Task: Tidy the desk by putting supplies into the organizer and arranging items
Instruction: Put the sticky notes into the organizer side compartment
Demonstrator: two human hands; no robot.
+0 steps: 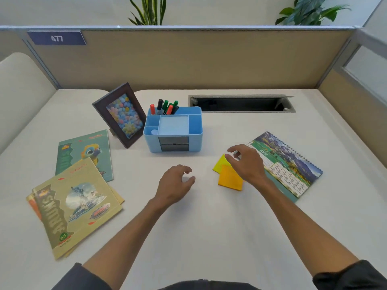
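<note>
Reaching over the yellow sticky pad [219,164] and the orange sticky pad [230,178], which lie overlapping on the counter [209,227] just left of the calendar [289,164], the right hand [247,162] has its fingers [230,159] spread and curled, holding nothing that I can see. A good pickup probably means pinching one pad by opposite edges so its sheets stay together, then lowering it flat into the organizer [173,130], whose wide middle compartment looks the right shape. The left hand [173,183] hovers loosely open and empty near the counter, free to steady the organizer.
</note>
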